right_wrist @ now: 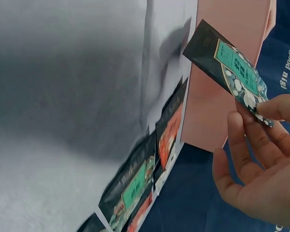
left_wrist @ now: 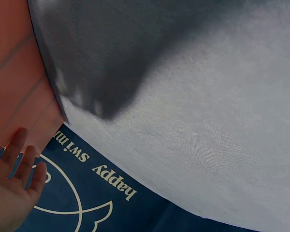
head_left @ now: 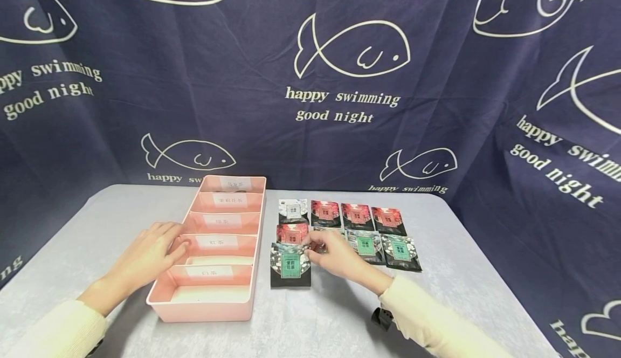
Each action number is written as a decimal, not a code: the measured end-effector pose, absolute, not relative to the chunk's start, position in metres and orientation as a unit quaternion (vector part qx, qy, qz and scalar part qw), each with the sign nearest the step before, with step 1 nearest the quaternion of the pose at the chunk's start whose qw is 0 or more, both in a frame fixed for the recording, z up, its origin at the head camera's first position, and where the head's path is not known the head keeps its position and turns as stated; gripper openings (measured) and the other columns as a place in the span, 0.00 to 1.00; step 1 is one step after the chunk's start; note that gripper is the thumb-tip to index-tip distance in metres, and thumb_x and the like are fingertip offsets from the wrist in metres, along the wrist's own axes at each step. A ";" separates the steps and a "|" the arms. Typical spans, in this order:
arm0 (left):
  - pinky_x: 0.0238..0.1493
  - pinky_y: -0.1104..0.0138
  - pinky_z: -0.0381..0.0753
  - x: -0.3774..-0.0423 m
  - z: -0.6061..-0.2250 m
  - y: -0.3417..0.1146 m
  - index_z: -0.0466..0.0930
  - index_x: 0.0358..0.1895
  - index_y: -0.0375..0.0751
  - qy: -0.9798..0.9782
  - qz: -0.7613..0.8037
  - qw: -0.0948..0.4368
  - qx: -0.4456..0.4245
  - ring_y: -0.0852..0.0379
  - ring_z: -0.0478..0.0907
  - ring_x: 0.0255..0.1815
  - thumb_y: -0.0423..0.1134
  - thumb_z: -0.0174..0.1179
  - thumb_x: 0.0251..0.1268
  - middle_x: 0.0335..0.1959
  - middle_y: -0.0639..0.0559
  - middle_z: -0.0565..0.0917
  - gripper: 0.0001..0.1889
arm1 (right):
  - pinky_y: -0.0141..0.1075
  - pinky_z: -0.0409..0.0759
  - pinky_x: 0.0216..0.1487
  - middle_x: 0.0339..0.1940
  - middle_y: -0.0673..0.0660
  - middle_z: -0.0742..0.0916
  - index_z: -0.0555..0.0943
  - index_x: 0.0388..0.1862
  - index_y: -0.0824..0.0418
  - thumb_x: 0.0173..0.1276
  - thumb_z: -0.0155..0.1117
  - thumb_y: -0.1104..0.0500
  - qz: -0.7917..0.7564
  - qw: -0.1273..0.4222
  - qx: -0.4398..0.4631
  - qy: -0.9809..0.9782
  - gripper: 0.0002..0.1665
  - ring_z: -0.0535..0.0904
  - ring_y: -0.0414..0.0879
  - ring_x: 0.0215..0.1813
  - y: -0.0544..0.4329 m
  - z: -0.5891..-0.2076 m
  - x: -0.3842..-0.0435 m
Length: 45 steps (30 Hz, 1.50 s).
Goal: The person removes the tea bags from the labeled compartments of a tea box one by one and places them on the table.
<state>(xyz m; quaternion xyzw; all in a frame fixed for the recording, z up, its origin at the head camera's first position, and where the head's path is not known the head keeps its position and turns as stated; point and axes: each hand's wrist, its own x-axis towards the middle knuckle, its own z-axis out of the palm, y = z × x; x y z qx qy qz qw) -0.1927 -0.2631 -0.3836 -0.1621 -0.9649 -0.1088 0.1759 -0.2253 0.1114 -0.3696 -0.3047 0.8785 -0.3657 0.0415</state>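
Note:
My right hand pinches a black tea sachet with a green label between thumb and fingers, by its upper right corner. In the right wrist view the sachet is tilted in front of the pink box's side. My left hand rests at the left rim of the pink divided box, fingers relaxed. Its fingers look straight in the left wrist view. The box's compartments carry white paper labels with Chinese writing, such as the front label.
Right of the box lie a white sachet, several red sachets and green-labelled sachets in rows. One red sachet lies just behind the held one. A dark blue fish-print curtain hangs behind the grey-covered table.

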 end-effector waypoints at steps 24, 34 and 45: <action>0.55 0.46 0.67 -0.192 -0.383 -0.263 0.74 0.52 0.31 -0.966 -0.113 0.170 -0.162 0.38 0.71 0.54 0.45 0.54 0.61 0.49 0.36 0.78 0.22 | 0.26 0.75 0.32 0.29 0.52 0.82 0.78 0.43 0.62 0.54 0.60 0.69 -0.340 0.070 -0.305 0.887 0.15 0.74 0.38 0.30 0.110 -0.391 -0.223; 0.55 0.46 0.67 -0.191 -0.383 -0.263 0.74 0.52 0.33 -0.965 -0.116 0.172 -0.163 0.38 0.71 0.54 0.45 0.55 0.61 0.49 0.37 0.78 0.21 | 0.24 0.75 0.32 0.33 0.55 0.81 0.76 0.46 0.63 0.53 0.62 0.69 -0.297 0.066 -0.303 0.903 0.19 0.73 0.37 0.29 0.108 -0.395 -0.226; 0.54 0.46 0.68 -0.192 -0.384 -0.263 0.74 0.51 0.33 -0.964 -0.117 0.175 -0.165 0.39 0.71 0.53 0.44 0.55 0.60 0.48 0.38 0.79 0.20 | 0.24 0.74 0.29 0.36 0.57 0.81 0.77 0.46 0.63 0.55 0.62 0.67 -0.285 0.062 -0.312 0.904 0.17 0.73 0.38 0.30 0.111 -0.393 -0.229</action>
